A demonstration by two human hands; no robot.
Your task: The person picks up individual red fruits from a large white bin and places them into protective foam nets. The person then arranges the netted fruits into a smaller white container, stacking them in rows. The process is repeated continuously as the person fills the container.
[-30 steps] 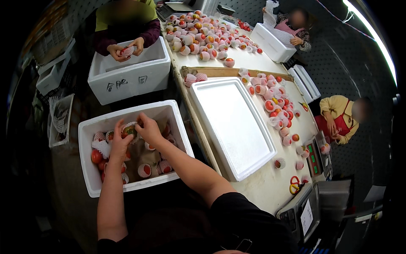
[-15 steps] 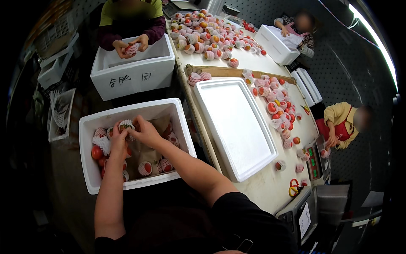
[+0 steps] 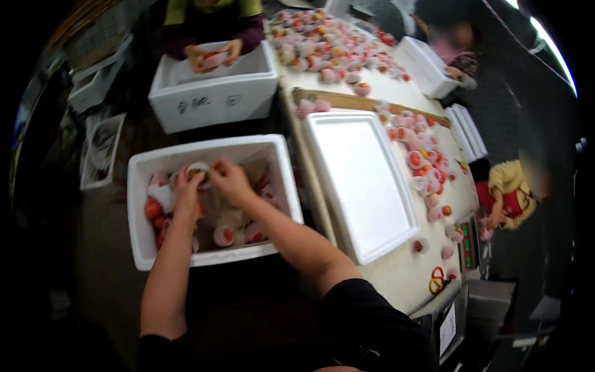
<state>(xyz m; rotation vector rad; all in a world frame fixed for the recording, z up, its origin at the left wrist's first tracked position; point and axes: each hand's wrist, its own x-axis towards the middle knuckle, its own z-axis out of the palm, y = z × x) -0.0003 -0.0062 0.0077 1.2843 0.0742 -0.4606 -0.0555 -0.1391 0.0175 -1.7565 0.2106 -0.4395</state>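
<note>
Over the white foam box [image 3: 289,186] in front of me, my left hand [image 3: 188,193] is closed round a tomato [image 3: 199,175]. A white foam net [image 3: 197,167] surrounds this tomato. At the net's right edge, my right hand [image 3: 230,182] has its fingertips pinched together; motion blur softens the contact. Inside the box, brown paper [image 3: 217,214] lines the middle. Bare red tomatoes [image 3: 153,209] lie at its left side, beside white netting [image 3: 162,194]. A netted tomato [image 3: 224,235] rests near the front wall. My hands and forearms hide part of the contents.
A white foam lid [image 3: 364,186] lies on the table to my right. Beyond it are netted tomatoes [image 3: 424,155], scissors [image 3: 437,280] and a scale [image 3: 469,245]. Across from me, a person's hands [image 3: 214,57] hold a netted fruit over another foam box [image 3: 214,105]. Other people stand at the table's far side.
The whole view has shifted, so most things sit further right and higher. My right hand has drawn slightly away from my left, which still holds the tomato.
</note>
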